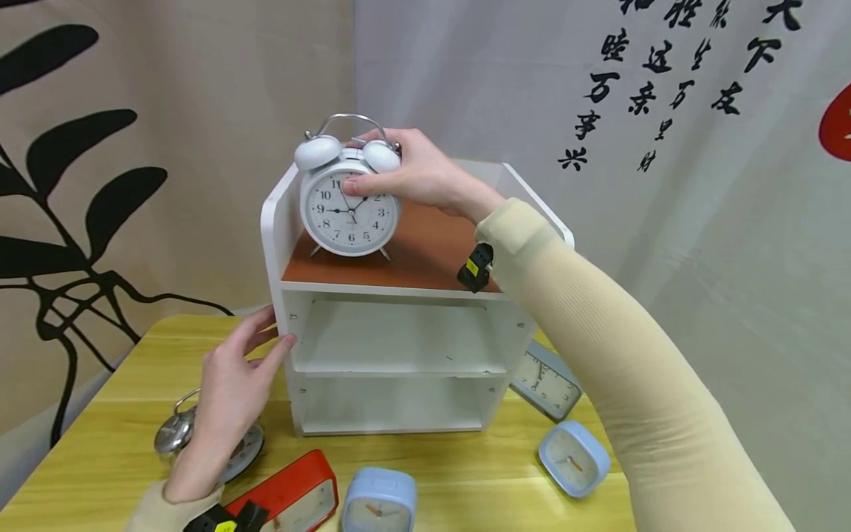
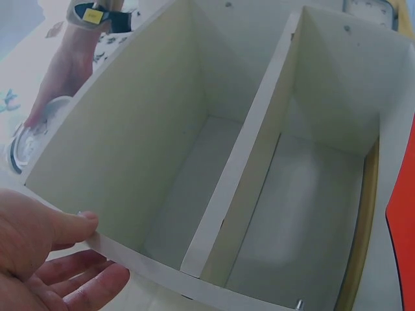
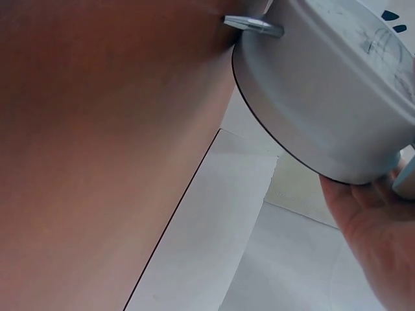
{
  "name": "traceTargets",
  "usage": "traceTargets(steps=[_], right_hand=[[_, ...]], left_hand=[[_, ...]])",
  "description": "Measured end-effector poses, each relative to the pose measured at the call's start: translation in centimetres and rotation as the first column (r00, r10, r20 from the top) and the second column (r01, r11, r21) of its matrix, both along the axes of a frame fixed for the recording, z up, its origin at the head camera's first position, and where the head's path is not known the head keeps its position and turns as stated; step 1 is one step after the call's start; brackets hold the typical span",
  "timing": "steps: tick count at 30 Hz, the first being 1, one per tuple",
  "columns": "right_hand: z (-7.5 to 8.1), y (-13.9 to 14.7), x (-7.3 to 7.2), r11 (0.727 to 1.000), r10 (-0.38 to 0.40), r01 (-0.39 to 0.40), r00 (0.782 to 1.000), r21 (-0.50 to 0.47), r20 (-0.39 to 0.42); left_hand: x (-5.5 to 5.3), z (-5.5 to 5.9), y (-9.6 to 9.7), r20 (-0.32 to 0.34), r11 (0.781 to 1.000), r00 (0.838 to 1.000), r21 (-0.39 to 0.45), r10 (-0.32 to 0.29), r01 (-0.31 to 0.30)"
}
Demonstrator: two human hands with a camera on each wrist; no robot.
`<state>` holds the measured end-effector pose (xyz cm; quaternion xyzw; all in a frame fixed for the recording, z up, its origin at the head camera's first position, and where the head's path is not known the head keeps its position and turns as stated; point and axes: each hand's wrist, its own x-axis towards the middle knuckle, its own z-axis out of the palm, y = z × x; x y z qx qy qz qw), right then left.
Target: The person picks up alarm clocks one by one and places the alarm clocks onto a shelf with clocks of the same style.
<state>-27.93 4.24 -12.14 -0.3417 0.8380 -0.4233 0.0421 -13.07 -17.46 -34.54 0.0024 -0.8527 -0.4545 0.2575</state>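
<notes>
My right hand [image 1: 419, 174] grips a white twin-bell alarm clock [image 1: 350, 222] near its top right, thumb across the dial and fingers behind. The clock stands upright at the left of the small white shelf's [image 1: 392, 293] brown top. In the right wrist view, the clock's body [image 3: 331, 97] and one metal foot show close to the brown surface. At the shelf's left side, my left hand [image 1: 236, 377] holds the panel's edge, thumb at the front edge and fingers along the outside. Both compartments below are bare in the left wrist view, where that hand [image 2: 45, 253] shows at the corner.
On the wooden table [image 1: 465, 473] lie a silver twin-bell clock [image 1: 176, 432] behind my left wrist, a red clock [image 1: 299, 491] and a light-blue clock [image 1: 380, 502] in front. Another light-blue clock [image 1: 575, 458] and a grey rectangular clock [image 1: 547, 380] sit at the right.
</notes>
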Motion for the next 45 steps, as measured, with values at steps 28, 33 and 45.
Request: traceTargets(steps=[28, 33, 45], right_hand=[[0.4, 0.0, -0.1, 0.998, 0.05, -0.048, 0.997, 0.047, -0.056], [0.5, 0.0, -0.1, 0.997, 0.036, -0.032, 0.997, 0.063, -0.062], [2.1, 0.9, 1.5, 0.992, -0.101, 0.109, 0.988, 0.066, -0.115]], left_hand=[[0.2, 0.2, 0.0, -0.008, 1.0, 1.0, -0.015, -0.017, 0.017], [0.2, 0.2, -0.1, -0.008, 1.0, 1.0, -0.018, -0.017, 0.017], [0.1, 0.4, -0.3, 0.015, 0.998, 0.998, -0.033, -0.054, 0.055]])
